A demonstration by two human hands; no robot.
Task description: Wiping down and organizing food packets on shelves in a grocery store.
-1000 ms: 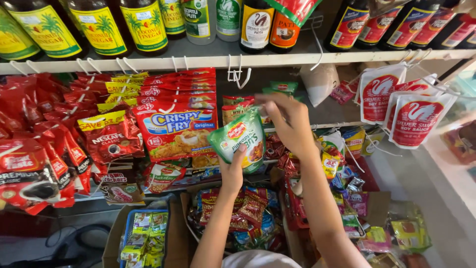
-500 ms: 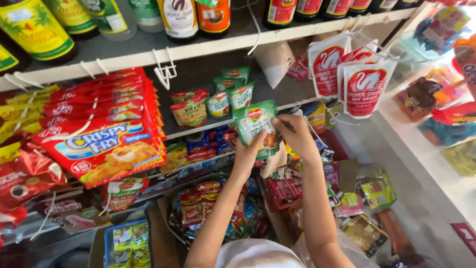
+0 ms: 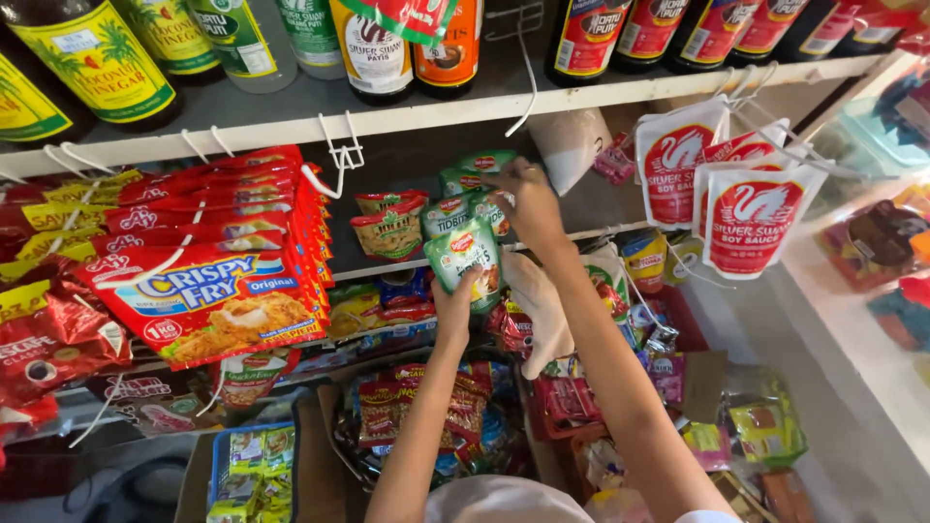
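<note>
Head view: the left hand [image 3: 455,308] reaches up from below and grips the lower edge of a green pouch [image 3: 467,260], fingers closed on it, holding it upright in front of the shelf [image 3: 407,118] rack. The right hand [image 3: 528,199] is raised higher, just above and right of that pouch, fingers pinched around the top of the hanging row of green packets [image 3: 475,189]; what exactly lies between the fingertips I cannot tell. The pouch sits just below that row, touching or nearly touching the packets behind it.

Left of the pouch hang two packets with red tops [image 3: 389,225], and further left a thick stack of red and yellow breading mix bags [image 3: 208,291] on white hooks [image 3: 341,155]. Dark red sachets [image 3: 48,339] hang at the far left. Bottles [image 3: 378,48] stand in a line on the shelf above. To the right, white sauce pouches [image 3: 751,218] with red labels hang from the shelf edge, well apart from the hands. A pale plastic bag [image 3: 538,310] hangs just beside the right forearm. Below, boxes hold mixed snack packets [image 3: 426,407], and a blue tray [image 3: 250,465] of green sachets stands lower left.
</note>
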